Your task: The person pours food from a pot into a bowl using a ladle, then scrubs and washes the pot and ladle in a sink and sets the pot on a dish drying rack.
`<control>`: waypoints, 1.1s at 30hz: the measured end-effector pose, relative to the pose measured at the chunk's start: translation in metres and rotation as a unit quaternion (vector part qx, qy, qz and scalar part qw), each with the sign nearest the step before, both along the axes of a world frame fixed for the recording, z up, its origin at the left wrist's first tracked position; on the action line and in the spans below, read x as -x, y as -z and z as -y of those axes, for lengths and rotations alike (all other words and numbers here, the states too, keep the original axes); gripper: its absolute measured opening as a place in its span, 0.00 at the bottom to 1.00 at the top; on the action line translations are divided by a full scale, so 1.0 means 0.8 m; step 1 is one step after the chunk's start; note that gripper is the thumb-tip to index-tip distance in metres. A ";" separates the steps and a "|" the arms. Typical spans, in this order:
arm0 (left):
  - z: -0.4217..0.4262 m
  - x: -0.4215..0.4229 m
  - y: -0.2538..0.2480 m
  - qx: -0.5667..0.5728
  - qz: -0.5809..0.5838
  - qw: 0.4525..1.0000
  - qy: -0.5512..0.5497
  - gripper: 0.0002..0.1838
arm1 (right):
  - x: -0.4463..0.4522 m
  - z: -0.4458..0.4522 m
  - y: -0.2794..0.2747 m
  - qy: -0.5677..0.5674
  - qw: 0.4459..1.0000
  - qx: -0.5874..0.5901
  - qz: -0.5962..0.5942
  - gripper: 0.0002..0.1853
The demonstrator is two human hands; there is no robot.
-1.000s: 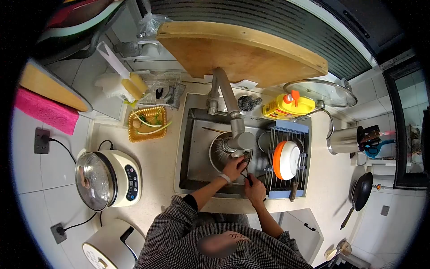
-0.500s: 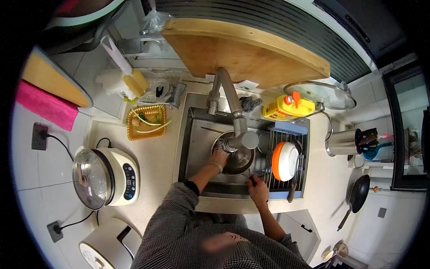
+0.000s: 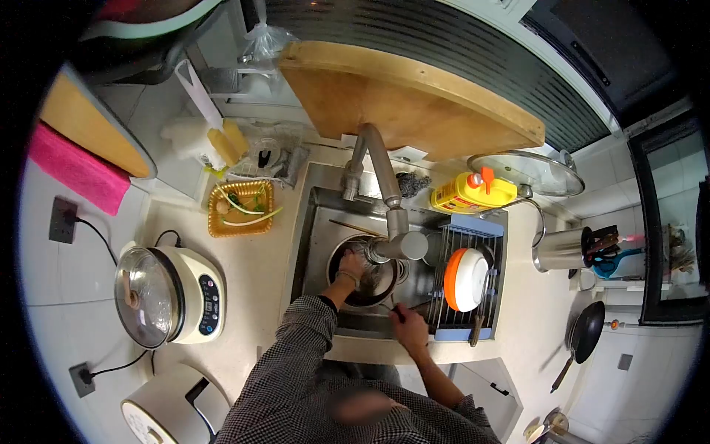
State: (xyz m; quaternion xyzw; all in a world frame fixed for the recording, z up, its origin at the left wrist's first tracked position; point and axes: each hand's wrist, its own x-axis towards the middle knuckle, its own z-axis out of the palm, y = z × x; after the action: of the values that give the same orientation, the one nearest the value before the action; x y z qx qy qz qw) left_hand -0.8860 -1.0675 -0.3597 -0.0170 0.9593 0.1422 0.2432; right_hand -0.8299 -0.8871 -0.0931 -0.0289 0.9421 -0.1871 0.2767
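Observation:
A round pan [image 3: 379, 287] lies in the metal sink [image 3: 314, 244] under the grey faucet [image 3: 396, 222], and water appears to run into it. My left hand [image 3: 352, 265] reaches down inside the pan at its left side; its fingers are hidden by blur and water, and what it touches cannot be made out. My right hand [image 3: 411, 330] is closed on the black pan handle [image 3: 400, 312] near the sink's front edge. A thin stick [image 3: 355, 228] lies behind the pan.
Right of the pan, a drying rack [image 3: 466, 333] holds an orange and white bowl [image 3: 467, 280]. Behind stand a yellow bottle [image 3: 473, 194] and a wooden board [image 3: 414, 96]. At left are a gold basket [image 3: 240, 228] and a cream electric cooker [image 3: 194, 292].
My left hand has moved from near the handle to the pan's left inside. The pan has shifted left and toward me, with my right hand still on its handle.

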 end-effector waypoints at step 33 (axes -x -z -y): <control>0.008 0.024 -0.169 -0.096 0.181 0.976 0.071 0.24 | 0.009 -0.037 0.006 -0.028 0.996 -0.013 -0.087 0.19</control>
State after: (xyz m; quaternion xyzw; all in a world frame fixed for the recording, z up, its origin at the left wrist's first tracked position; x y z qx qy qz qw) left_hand -0.9048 -1.0741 -0.2242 0.0495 0.8800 0.2103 0.4230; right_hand -0.8371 -0.8574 -0.0975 -0.0679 0.9639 -0.1634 0.1989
